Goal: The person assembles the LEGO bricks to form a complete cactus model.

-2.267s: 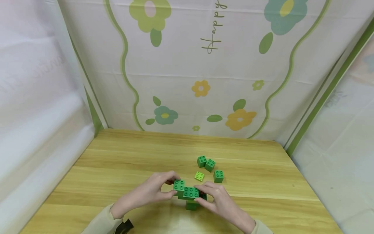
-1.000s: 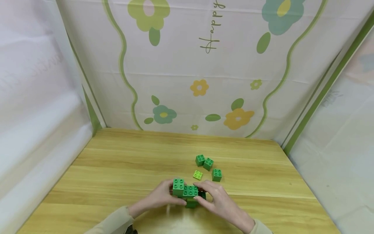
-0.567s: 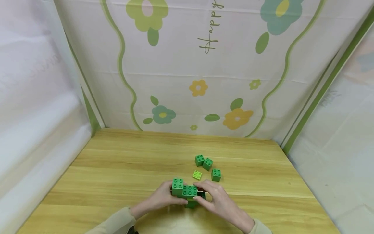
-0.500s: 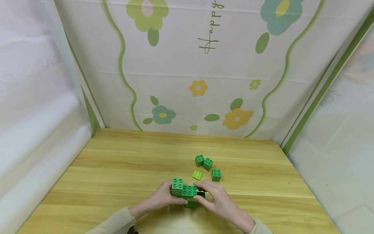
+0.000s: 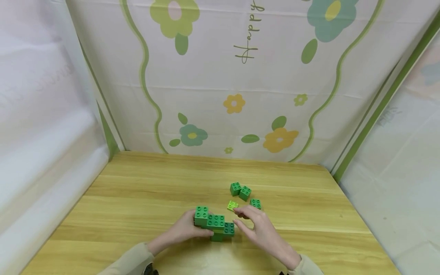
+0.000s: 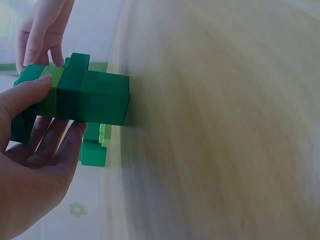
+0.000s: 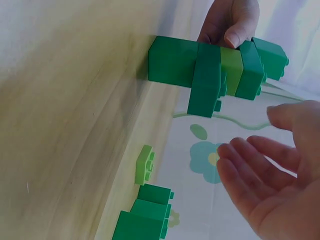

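Note:
My left hand [image 5: 182, 230] grips a stepped stack of toy building bricks [image 5: 215, 220], with its thumb on the near side and fingers behind. The left wrist view shows the thumb [image 6: 34, 92] at the lime layer of the stack. Green bricks make up the rest, one raised at the left top and one jutting out lower right. Apart from the stack, to its right, my right hand [image 5: 264, 233] has thumb and fingers spread with nothing between them, as the right wrist view confirms. Its fingertips are near a flat lime brick [image 5: 232, 205] in the head view.
Two green bricks [image 5: 235, 188] lie side by side beyond the lime one. A third green brick [image 5: 256, 203] sits partly hidden behind the right hand. A printed cloth [image 5: 220, 126] hangs behind the wooden table [image 5: 137, 183], with white cloth on both sides.
The right hand has let go of the stack and moved slightly right and away, uncovering the jutting brick. The left hand, now lower around the stack than at first, has shifted it a little left.

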Demonstrator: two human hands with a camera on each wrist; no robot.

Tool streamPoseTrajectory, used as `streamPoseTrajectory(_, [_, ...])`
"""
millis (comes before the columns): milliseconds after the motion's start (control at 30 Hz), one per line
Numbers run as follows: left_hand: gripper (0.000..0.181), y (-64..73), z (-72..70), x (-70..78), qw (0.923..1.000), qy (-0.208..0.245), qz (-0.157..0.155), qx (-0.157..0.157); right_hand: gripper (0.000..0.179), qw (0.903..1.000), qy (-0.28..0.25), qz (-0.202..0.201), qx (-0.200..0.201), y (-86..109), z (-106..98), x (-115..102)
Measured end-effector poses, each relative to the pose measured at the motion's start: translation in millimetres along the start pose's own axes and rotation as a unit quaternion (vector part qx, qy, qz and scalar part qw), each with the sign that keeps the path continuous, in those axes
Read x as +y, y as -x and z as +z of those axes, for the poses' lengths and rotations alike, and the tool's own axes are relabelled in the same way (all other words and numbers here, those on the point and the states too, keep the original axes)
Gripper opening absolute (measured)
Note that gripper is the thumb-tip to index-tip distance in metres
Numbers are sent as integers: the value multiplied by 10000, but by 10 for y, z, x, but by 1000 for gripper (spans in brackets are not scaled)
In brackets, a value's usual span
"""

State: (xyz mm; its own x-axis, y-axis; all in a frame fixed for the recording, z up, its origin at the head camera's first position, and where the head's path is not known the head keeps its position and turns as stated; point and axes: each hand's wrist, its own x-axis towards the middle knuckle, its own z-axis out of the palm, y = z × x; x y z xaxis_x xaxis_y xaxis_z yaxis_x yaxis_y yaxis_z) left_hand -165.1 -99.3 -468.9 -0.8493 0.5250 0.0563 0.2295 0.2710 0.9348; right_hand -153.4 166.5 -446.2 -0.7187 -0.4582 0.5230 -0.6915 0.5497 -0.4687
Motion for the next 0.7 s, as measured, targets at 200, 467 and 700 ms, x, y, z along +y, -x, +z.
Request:
streamPoseTrajectory(200, [44,17,-44,-26,10000,0,-26,95,24,9981,98,611,-50,-64,41,78])
streamPoseTrajectory(467, [46,14,-35,-26,9995,244,-142,167,25,9939,295,1046,-210,-150,165,220])
streamPoseTrajectory(700, [46,7,-17,-66,9997,216,-116,90,26,9917,517,1144,-294,-235,283,296])
